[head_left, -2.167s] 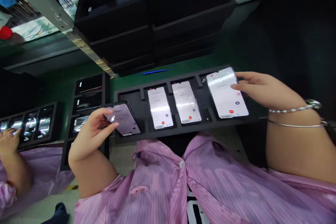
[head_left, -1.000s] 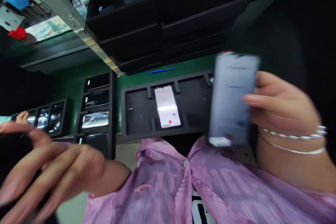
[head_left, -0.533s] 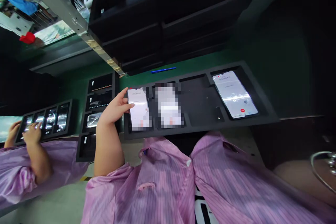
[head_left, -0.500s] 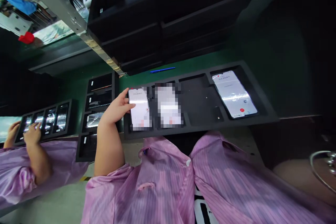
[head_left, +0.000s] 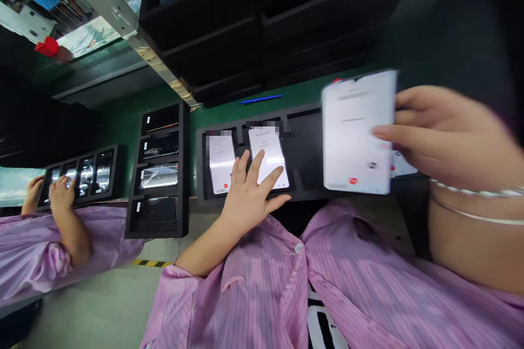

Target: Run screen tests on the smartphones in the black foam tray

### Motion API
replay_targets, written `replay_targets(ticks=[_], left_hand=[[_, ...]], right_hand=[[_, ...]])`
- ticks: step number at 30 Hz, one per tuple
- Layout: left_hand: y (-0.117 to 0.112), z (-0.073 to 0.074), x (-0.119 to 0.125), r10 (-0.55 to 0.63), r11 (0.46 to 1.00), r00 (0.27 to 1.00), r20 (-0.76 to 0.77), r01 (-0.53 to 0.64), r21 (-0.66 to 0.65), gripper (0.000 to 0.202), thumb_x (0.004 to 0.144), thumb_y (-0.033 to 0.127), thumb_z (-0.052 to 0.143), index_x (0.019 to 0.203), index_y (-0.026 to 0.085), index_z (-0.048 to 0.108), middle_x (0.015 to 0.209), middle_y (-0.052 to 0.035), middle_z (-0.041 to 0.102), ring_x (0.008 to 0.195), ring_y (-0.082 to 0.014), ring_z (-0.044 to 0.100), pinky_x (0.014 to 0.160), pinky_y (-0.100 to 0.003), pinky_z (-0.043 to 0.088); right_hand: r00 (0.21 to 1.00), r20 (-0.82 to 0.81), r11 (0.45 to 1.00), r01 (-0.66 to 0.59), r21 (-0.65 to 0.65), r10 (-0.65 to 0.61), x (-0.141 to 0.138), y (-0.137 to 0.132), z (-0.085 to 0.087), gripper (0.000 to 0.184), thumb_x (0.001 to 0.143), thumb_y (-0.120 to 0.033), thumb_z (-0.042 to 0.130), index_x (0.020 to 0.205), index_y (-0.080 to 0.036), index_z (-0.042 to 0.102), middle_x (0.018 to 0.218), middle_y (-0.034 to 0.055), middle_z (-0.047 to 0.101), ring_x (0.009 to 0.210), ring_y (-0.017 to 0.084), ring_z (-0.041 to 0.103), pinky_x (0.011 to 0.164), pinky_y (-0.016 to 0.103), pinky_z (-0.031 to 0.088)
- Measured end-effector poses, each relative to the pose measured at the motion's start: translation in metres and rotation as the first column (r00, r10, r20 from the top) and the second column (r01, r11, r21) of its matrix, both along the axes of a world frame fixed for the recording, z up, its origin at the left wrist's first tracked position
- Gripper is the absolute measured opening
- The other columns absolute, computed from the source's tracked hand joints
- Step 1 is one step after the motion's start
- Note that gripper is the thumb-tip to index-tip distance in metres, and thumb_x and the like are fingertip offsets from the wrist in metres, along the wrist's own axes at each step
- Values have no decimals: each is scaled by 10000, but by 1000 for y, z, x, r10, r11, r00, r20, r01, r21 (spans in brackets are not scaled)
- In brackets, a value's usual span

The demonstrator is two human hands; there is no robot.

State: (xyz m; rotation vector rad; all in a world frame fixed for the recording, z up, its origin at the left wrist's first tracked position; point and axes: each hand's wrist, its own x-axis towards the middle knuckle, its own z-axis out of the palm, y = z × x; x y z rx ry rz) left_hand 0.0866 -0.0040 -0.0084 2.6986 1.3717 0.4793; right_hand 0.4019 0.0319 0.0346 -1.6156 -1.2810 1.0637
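Observation:
Raised above the right part of a black tray [head_left: 307,161], a lit phone [head_left: 356,136] is gripped at its right edge by my right hand [head_left: 446,136], thumb on the screen. My left hand [head_left: 249,193], fingers spread, is over a second lit phone [head_left: 268,147] in the tray; I cannot tell whether the fingertips touch its screen. Another lit phone [head_left: 221,163] lies in the leftmost compartment, left of that hand. Part of a further lit phone [head_left: 403,164] shows in the tray behind the raised one.
A blue pen [head_left: 261,100] lies behind the tray on the green surface. To the left stands another black tray [head_left: 184,174] with several dark phones. Further left, a co-worker's hands [head_left: 61,193] are at a third tray [head_left: 117,174]. A metal post [head_left: 151,60] rises behind.
My right hand has come into view from the right, holding a phone up. My left hand has moved right, from the leftmost phone to the second one, and spread its fingers.

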Motion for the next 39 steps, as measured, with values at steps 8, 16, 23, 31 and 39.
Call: replay_targets(ticks=[8, 16, 23, 31, 39], left_hand=[[3, 6, -19, -29, 992, 991, 128, 12, 129, 581, 957, 542, 696, 1425, 211, 603, 1584, -217, 464, 1551, -440, 303, 1229, -639, 337], [-12, 3, -79, 218, 958, 972, 84, -229, 173, 397, 927, 401, 760, 1241, 172, 678, 1448, -220, 580, 1482, -422, 420, 1214, -603, 371], [-12, -2, -77, 261, 961, 965, 3, -260, 90, 387, 965, 393, 685, 1305, 211, 727, 1531, -197, 538, 1523, -437, 366, 1228, -597, 351], [3, -2, -88, 258, 964, 963, 83, -262, 45, 510, 973, 466, 661, 1385, 167, 642, 1563, -220, 492, 1543, -435, 338, 1267, -604, 296], [32, -3, -108, 465, 871, 885, 2, -458, -180, 937, 900, 866, 435, 1378, 90, 652, 1679, -271, 312, 1608, -520, 80, 1295, -701, 114]], right_hand=[[879, 468, 973, -181, 142, 95, -19, -1, -32, 437, 940, -400, 652, 1317, -183, 609, 1237, 164, 710, 1101, 350, 690, 971, 560, 570], [678, 711, 711, -591, 380, 184, -13, -58, -62, 445, 994, -169, 563, 1437, -195, 533, 1279, 129, 713, 1303, 347, 632, 1179, 656, 457], [799, 591, 725, -340, 599, -113, 18, -63, -36, 355, 944, -139, 606, 1290, -195, 662, 1117, 135, 765, 1204, 319, 705, 1187, 580, 476], [771, 606, 829, -199, 522, -196, 62, -58, -62, 177, 961, -176, 571, 1049, -231, 715, 1016, 72, 779, 1122, 273, 740, 1131, 535, 526], [919, 387, 898, -105, 428, -77, 52, -50, -63, 419, 1009, -297, 584, 1425, -281, 550, 1408, 106, 657, 1341, 266, 624, 1155, 517, 532]])
